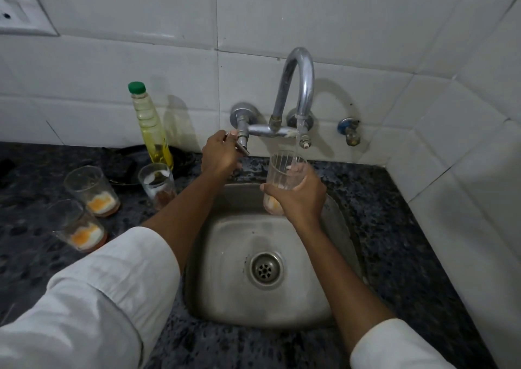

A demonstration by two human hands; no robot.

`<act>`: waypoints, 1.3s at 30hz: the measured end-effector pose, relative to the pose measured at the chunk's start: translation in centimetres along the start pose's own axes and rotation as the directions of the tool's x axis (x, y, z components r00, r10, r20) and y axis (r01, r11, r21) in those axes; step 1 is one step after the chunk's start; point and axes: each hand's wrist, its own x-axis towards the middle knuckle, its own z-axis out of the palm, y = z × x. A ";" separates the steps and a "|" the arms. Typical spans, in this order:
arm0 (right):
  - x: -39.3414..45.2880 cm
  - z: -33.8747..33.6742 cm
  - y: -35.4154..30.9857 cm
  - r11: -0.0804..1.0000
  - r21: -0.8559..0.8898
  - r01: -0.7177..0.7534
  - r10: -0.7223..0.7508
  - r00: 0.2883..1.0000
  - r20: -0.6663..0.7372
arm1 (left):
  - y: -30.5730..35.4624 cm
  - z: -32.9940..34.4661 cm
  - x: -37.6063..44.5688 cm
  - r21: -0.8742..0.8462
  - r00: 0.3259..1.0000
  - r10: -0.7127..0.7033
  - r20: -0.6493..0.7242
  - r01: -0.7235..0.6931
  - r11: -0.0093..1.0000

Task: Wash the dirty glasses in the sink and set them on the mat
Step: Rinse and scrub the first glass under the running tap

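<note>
My right hand [300, 196] grips a clear ribbed glass [282, 171] with orange residue at its bottom, held tilted over the steel sink [225, 292]. A thin stream of water falls from the curved tap spout [303, 86] into the glass. My left hand [221, 154] is closed on the tap's left handle [242, 144]. On the dark counter to the left stand three more dirty glasses: one with orange and white residue [91, 191], another like it nearer me [79, 226], and one with brownish residue [158, 184]. No mat is in view.
A bottle of yellow liquid with a green cap [149, 123] stands behind the glasses near a dark pan [127, 168]. A small blue-topped valve [349, 131] sticks out of the tiled wall right of the tap. The drain [265, 269] sits mid-sink. Speckled counter [394, 255] runs right.
</note>
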 end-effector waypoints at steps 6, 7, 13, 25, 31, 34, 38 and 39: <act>-0.6 -0.4 -0.1 1.000 0.010 -0.013 0.013 1.000 -0.001 | -0.8 0.8 -3.3 -0.214 0.969 -0.204 0.140 0.231 0.949; -0.6 -0.5 -0.2 1.000 0.011 -0.021 0.021 1.000 -0.003 | -1.9 1.5 -4.9 -0.220 0.932 -0.274 0.236 0.326 0.920; -1.9 0.3 0.6 0.999 0.015 -0.035 0.035 0.999 -0.025 | -6.6 5.3 -11.7 -0.511 0.626 -0.276 0.729 0.767 0.388; 0.4 -6.0 0.0 0.579 -0.429 0.693 -0.378 0.694 0.612 | -5.6 6.4 -8.2 -0.608 0.687 -0.296 0.664 0.726 0.322; 3.1 -2.1 -1.0 0.692 -0.486 0.534 -0.054 0.709 0.703 | -6.6 6.3 -7.7 -0.548 0.715 -0.271 0.645 0.679 0.488; 2.2 0.4 -0.6 0.984 -0.082 -0.160 0.178 0.809 0.560 | -6.9 6.5 -7.3 -0.732 0.803 -0.118 0.584 0.584 0.351; 1.7 -1.2 1.4 0.771 -0.411 0.486 0.051 0.597 0.801 | -5.5 5.1 -5.2 -0.584 0.754 -0.243 0.611 0.636 0.504; 2.1 -1.5 2.3 0.579 -0.484 0.657 0.041 0.569 0.821 | -5.6 5.0 -4.9 -0.510 0.736 -0.301 0.607 0.651 0.562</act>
